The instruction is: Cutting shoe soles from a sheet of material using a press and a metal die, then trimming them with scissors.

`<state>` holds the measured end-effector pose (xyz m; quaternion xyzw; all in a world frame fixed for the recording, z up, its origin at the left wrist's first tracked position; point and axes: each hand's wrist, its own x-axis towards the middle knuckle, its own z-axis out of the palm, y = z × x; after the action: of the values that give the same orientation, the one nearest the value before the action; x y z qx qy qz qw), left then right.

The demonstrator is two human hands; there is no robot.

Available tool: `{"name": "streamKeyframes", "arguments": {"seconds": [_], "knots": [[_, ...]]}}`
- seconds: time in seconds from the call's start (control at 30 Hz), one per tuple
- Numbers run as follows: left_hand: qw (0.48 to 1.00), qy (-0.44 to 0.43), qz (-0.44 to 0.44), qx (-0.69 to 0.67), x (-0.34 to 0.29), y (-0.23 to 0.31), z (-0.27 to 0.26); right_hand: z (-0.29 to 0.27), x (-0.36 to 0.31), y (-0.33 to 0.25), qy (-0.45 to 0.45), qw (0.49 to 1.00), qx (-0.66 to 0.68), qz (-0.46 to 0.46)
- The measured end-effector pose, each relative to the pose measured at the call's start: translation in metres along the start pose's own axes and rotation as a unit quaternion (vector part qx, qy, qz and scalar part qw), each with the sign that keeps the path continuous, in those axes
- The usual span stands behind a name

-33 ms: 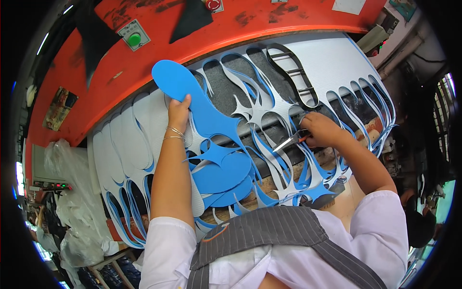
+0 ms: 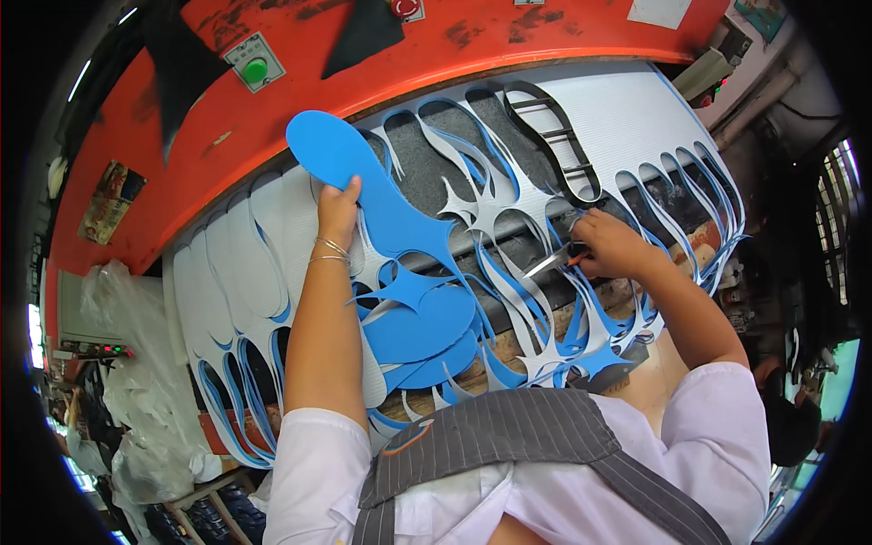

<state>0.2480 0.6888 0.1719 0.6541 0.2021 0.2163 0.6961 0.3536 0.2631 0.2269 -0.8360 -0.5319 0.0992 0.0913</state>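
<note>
My left hand (image 2: 340, 209) grips the left edge of a blue foam sheet (image 2: 391, 218), with the thumb on top. The sheet's upper end is rounded like a shoe sole and its lower end runs into cut-out points. In my right hand (image 2: 607, 243) is a pair of scissors (image 2: 548, 263) with reddish handles, blades pointing left over the strips of cut sheet. White-and-blue sheet scrap (image 2: 509, 204) with sole-shaped holes spreads beneath both hands. Blue sole pieces (image 2: 422, 331) lie stacked below my left hand. A black-edged sole-shaped cutting die (image 2: 554, 141) rests on the sheet beyond my right hand.
A red machine beam (image 2: 300, 54) spans the far side, with a green button (image 2: 255, 70) and a red button (image 2: 404, 7). Cut white soles (image 2: 227, 263) lie at the left of the bed. Clear plastic film (image 2: 136, 381) hangs at lower left.
My right hand has shifted slightly, and the scissor blades have turned and look narrower and closer together. My left hand and the blue sheet are almost unmoved.
</note>
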Motion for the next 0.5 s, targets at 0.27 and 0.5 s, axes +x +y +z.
{"name": "streamKeyframes", "arguments": {"seconds": [0.27, 0.5], "knots": [[0.999, 0.002, 0.036, 0.037, 0.002, -0.015, -0.03, -0.015, 0.027, -0.11, 0.148, 0.931, 0.256, 0.212], [0.998, -0.011, 0.025, -0.049, 0.009, -0.035, -0.078, -0.051, 0.055, -0.193, 0.089, 0.928, -0.211, 0.293]]}}
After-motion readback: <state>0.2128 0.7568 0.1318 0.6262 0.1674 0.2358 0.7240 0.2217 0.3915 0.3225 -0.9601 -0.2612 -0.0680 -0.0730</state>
